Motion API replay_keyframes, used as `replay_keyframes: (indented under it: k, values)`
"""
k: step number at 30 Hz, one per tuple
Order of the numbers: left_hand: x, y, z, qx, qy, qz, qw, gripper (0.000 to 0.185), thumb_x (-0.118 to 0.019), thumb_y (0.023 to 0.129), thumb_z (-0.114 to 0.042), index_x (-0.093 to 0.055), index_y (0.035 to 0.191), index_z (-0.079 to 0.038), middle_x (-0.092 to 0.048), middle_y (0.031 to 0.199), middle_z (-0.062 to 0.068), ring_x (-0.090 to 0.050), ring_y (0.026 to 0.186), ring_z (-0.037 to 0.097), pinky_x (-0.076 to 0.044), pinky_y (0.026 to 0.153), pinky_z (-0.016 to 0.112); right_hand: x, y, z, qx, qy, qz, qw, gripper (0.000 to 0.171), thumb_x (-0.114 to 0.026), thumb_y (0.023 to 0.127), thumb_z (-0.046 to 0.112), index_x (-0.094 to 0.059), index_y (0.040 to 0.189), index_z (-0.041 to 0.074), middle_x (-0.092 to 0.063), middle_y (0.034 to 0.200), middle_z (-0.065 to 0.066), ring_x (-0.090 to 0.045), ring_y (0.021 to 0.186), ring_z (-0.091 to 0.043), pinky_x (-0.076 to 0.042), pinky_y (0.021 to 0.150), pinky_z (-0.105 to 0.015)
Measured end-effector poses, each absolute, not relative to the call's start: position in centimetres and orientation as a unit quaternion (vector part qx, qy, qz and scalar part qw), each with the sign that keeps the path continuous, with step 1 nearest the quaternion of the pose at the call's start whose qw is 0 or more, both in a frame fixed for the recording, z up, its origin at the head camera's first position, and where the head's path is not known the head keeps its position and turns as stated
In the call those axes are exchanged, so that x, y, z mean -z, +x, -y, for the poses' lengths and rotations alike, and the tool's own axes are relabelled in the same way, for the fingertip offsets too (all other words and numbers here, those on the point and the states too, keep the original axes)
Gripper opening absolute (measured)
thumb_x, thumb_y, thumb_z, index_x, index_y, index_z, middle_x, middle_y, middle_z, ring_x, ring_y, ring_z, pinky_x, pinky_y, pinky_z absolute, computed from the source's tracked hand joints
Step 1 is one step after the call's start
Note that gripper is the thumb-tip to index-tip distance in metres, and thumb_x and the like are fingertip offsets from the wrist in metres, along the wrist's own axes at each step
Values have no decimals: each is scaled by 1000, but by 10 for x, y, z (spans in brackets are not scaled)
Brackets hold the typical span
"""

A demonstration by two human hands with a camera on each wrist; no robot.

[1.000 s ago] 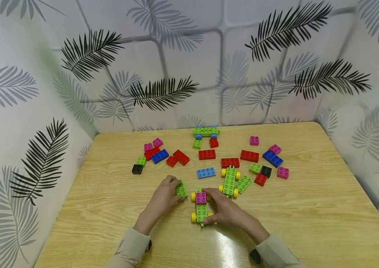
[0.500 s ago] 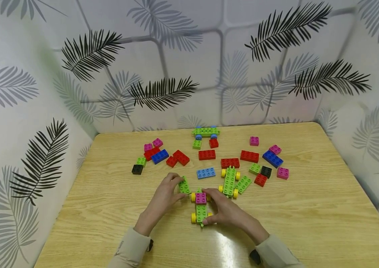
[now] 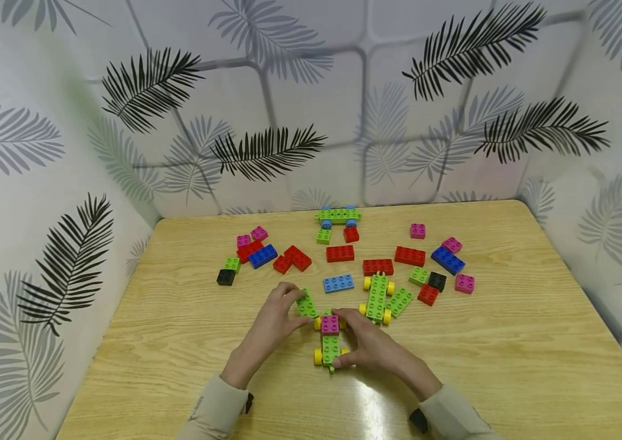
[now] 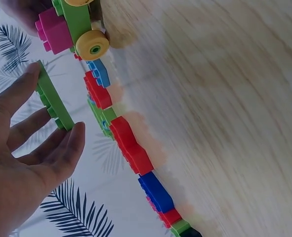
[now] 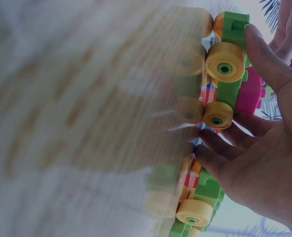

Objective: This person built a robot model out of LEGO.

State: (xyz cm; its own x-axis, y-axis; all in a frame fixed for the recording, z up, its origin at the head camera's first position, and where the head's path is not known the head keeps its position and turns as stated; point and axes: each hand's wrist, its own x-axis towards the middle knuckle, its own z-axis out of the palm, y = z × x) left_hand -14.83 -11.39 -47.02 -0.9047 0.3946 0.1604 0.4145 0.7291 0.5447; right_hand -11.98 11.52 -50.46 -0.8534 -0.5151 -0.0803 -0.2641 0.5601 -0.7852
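Nearest, right hand [image 3: 370, 343]: grip holds yellow-wheeled green plastic base [image 3: 331, 351], standing on table [image 3: 509, 354]; square pink plastic brick [image 3: 329, 325] sits on base's far half. Left hand [image 3: 272, 319]: grip pinches thin rectangular green plastic plate [image 3: 307, 306], raised off table, just left of pink brick. Beyond, to right: second yellow-wheeled base [image 3: 377, 297]. Farther: rectangular light-blue plastic brick [image 3: 338, 283]. By back edge: blue-wheeled green plastic base [image 3: 338, 215].

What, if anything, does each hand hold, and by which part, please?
The left hand pinches a green brick by opposite ends; the right hand holds the car bearing the pink brick, thumb at near end, fingers at far end.
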Motion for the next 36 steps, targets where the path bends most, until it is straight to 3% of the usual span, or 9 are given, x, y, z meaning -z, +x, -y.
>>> replay_keyframes:
  k: [20, 36]
  values:
    - [462, -135, 99, 299, -268, 916, -5, 45, -79, 80, -20, -63, 120, -6, -53, 129, 11, -50, 120, 29, -45, 98, 40, 504, -119, -115, 412, -228, -869, 149, 91, -85, 73, 32, -36, 145, 5, -38, 146, -17, -36, 135, -34, -32, 108, -51]
    - [468, -128, 90, 279, -296, 913, -41, 48, -79, 81, -23, -62, 123, -7, -53, 130, 6, -48, 122, 23, -43, 101, 35, 506, -120, -115, 413, -230, -869, 143, 90, -85, 73, 33, -38, 143, 2, -41, 144, -17, -38, 133, -34, -34, 107, -50]
